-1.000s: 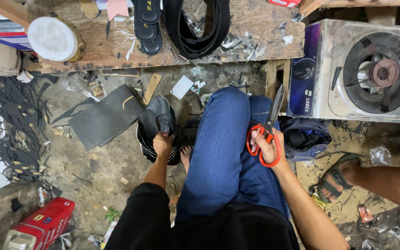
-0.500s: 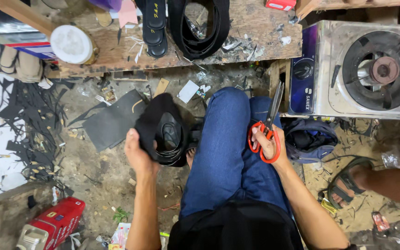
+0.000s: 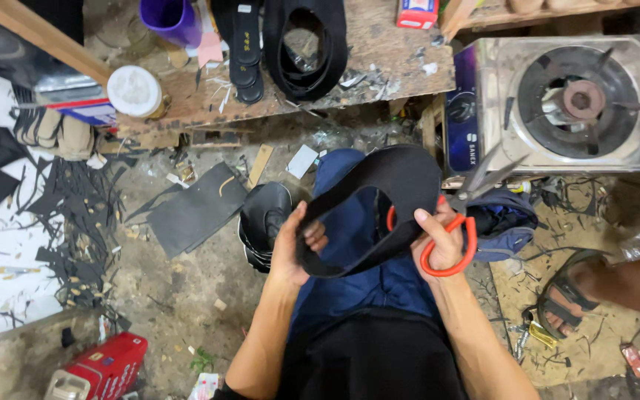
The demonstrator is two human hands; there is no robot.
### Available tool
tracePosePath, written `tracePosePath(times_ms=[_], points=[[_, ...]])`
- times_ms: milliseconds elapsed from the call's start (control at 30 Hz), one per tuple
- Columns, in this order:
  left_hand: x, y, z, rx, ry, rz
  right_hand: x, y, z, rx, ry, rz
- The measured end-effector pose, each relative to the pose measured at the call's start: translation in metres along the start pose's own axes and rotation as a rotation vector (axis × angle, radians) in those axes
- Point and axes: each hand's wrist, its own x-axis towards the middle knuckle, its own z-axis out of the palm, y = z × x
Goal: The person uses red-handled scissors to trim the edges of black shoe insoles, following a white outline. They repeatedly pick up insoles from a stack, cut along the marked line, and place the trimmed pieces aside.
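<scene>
Black strap loop (image 3: 379, 215): matt, rubbery-looking, smooth face. Scissors (image 3: 462, 222): bare metal blades, glossy orange plastic handles. Gas stove (image 3: 557, 104): shiny sheet metal, dark burner grate. Workbench (image 3: 379, 67): rough, worn wood. Trousers (image 3: 350, 281): blue denim cloth. Floor (image 3: 179, 296): gritty, dusty concrete.

left hand (image 3: 295, 248) grips a black sandal strap piece (image 3: 379, 204) over the blue-trousered knee (image 3: 350, 244); right hand (image 3: 442, 237) holds orange-handled scissors (image 3: 459, 222) beside it, blades toward the gas stove (image 3: 557, 104).
</scene>
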Motion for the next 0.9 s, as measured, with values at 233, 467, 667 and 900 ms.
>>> tracePosePath(times_ms=[233, 467, 667, 900], points=[[-0.020, -0.017, 0.009, 0.637, 0.216, 0.124, -0.016, -0.033, -0.033, -0.522, 0.046, -0.205], [-0.022, -0.056, 0.016, 0.883, -0.001, 0.244, -0.028, -0.032, -0.027, -0.702, 0.093, -0.190], [-0.021, -0.062, 0.045, 0.903, -0.080, 0.237, -0.051, -0.063, 0.022, -0.332, -0.293, -0.216], [-0.022, -0.045, 0.083, 0.802, -0.158, 0.458, -0.046, -0.092, 0.027, -0.539, -0.149, -0.181]])
